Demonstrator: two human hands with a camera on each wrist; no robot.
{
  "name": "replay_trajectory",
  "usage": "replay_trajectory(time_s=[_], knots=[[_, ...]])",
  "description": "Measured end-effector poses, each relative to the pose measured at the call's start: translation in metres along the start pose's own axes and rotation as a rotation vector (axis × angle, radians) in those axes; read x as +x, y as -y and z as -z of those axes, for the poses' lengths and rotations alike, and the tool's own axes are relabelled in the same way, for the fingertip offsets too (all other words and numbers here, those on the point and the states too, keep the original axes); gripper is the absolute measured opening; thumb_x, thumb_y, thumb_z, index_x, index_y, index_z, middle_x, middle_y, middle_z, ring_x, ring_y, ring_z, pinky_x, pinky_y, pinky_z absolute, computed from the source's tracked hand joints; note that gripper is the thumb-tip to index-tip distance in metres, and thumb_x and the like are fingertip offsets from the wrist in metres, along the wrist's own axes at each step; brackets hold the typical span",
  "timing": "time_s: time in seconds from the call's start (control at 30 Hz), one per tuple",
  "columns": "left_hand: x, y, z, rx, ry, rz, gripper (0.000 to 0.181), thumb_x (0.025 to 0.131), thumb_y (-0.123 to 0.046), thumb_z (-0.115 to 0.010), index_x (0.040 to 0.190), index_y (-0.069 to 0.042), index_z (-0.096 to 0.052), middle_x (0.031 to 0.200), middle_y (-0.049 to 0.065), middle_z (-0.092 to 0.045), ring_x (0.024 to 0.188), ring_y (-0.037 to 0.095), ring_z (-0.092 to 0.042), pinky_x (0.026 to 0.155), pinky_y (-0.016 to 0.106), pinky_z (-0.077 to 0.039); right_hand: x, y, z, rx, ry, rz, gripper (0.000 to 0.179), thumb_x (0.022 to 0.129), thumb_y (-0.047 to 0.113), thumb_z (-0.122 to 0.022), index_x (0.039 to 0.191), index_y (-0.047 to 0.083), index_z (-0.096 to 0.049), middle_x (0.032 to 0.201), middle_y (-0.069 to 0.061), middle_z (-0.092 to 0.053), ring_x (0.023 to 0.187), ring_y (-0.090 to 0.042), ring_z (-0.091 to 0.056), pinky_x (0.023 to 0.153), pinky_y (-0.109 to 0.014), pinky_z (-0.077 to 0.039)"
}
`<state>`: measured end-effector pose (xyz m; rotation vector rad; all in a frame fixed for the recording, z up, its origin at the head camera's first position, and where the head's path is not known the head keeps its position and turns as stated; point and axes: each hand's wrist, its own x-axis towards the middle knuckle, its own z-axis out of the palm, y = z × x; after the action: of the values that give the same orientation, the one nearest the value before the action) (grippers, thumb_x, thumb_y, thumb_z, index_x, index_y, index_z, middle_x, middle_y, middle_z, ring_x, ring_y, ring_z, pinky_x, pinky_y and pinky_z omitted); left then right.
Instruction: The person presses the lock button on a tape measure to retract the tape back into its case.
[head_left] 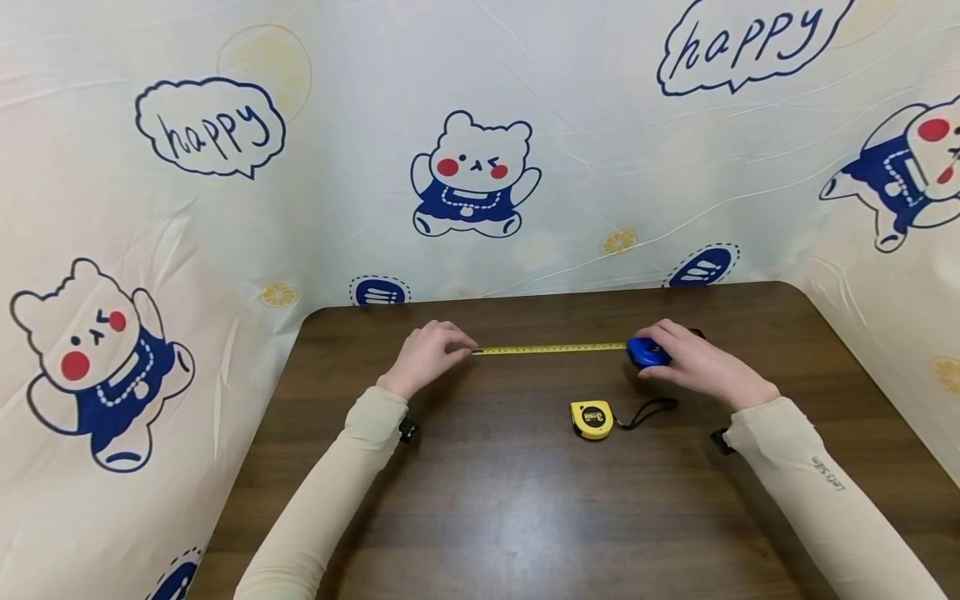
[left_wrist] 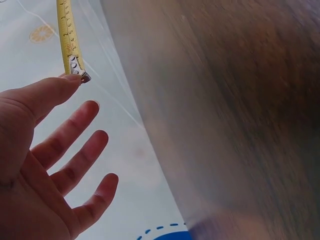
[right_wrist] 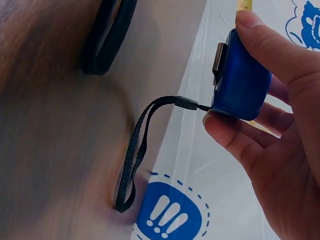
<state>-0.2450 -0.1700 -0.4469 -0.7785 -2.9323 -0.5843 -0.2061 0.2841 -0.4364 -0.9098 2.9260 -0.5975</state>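
Note:
A blue tape measure (head_left: 647,352) is in my right hand (head_left: 693,367), gripped between thumb and fingers. Its black wrist strap (right_wrist: 132,165) dangles below the case in the right wrist view. The yellow blade (head_left: 551,349) stretches out leftward in a straight line over the back of the table. At its far end my left hand (head_left: 427,358) pinches the metal end hook (left_wrist: 77,70) between thumb and index finger; the other fingers are spread in the left wrist view. Nearer the front, a yellow tape measure (head_left: 592,419) with a black strap lies on the table.
The brown wooden table (head_left: 510,517) has rounded back corners. A pale curtain (head_left: 592,167) printed with bears and "happy" bubbles hangs behind the table and along both sides.

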Motion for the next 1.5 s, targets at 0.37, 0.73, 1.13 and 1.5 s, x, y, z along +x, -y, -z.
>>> replay_trajectory(time_s=[0.37, 0.73, 1.13, 1.5], knots=[[0.011, -0.016, -0.008, 0.006, -0.015, -0.043, 0.014, 0.099, -0.024, -0.074, 0.11, -0.023, -0.083, 0.113, 0.0, -0.076, 0.107, 0.026, -0.066, 0.088, 0.048, -0.054, 0.005, 0.004, -0.002, 0.009, 0.001, 0.014, 0.058, 0.092, 0.032, -0.082, 0.135, 0.0, -0.058, 0.123, -0.016, -0.059, 0.107, -0.029, -0.06, 0.093, -0.053, -0.056], [0.02, -0.031, -0.013, -0.01, 0.002, -0.056, 0.014, 0.099, -0.024, -0.074, 0.11, -0.024, -0.083, 0.112, -0.001, -0.075, 0.109, 0.024, -0.066, 0.09, 0.046, -0.053, 0.013, 0.016, -0.005, 0.027, 0.007, 0.021, 0.056, 0.093, 0.031, -0.081, 0.135, 0.002, -0.058, 0.124, -0.013, -0.059, 0.107, -0.025, -0.059, 0.093, -0.049, -0.056], [0.026, -0.043, -0.017, -0.024, 0.015, -0.082, 0.02, 0.1, -0.013, -0.07, 0.11, -0.024, -0.083, 0.113, -0.002, -0.074, 0.109, 0.023, -0.066, 0.088, 0.045, -0.053, 0.023, 0.025, -0.009, 0.018, -0.003, 0.066, 0.054, 0.092, 0.029, -0.082, 0.134, 0.003, -0.059, 0.122, -0.011, -0.06, 0.104, -0.023, -0.059, 0.091, -0.047, -0.056], [0.026, -0.043, -0.018, -0.004, 0.011, -0.056, 0.02, 0.097, -0.008, -0.069, 0.11, -0.018, -0.081, 0.121, 0.002, -0.072, 0.112, 0.027, -0.062, 0.091, 0.05, -0.051, 0.028, 0.025, -0.011, 0.018, -0.056, 0.088, 0.028, 0.099, 0.008, -0.072, 0.125, 0.001, -0.064, 0.116, -0.011, -0.063, 0.103, -0.023, -0.062, 0.092, -0.046, -0.057]])
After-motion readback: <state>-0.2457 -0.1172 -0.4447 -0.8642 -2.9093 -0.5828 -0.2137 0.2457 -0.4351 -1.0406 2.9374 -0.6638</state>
